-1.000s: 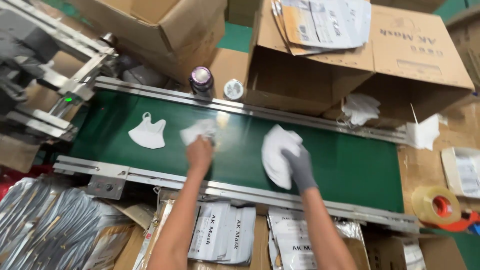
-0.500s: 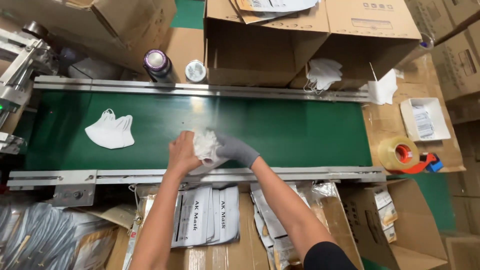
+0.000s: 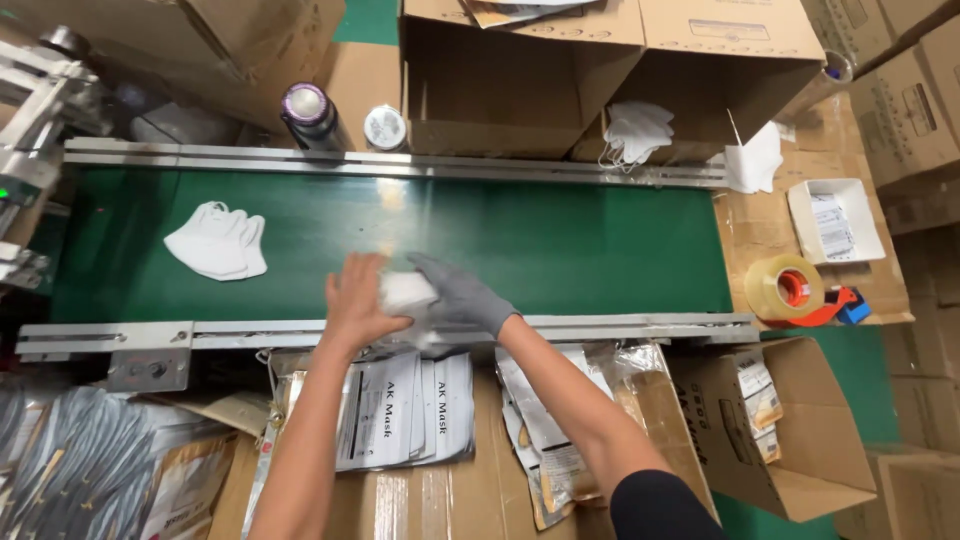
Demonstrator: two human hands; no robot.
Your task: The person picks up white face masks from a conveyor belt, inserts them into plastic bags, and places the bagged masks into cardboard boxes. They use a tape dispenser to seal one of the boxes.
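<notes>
- The left hand [image 3: 358, 300], bare, lies at the near edge of the green conveyor belt [image 3: 560, 240] with its fingers spread and curled round the left side of a small stack of white masks [image 3: 408, 294]; it has hold of the stack
- The right hand [image 3: 462, 298] wears a grey glove; its fingers lie bent over the right side and top of the same stack, pressing it against the left hand; the stack sits between the two hands, partly blurred, just above the belt's near metal rail [image 3: 620, 325]
- A second white mask [image 3: 218, 241] lies flat on the belt well to the left, apart from both hands
- Just below the hands, past the rail, printed pouches [image 3: 405, 410] lie in an open cardboard box; more pouches and foil packets lie to the right of them
- Beyond the far rail stand a dark bottle [image 3: 310, 115] and a small can [image 3: 385, 127] side by side; an open cardboard box [image 3: 520, 100] stands to their right; loose white masks [image 3: 635, 130] lie in the next box
- To the right of the belt a roll of clear tape [image 3: 783, 287] rests on cardboard, near a small white tray [image 3: 835, 220]
</notes>
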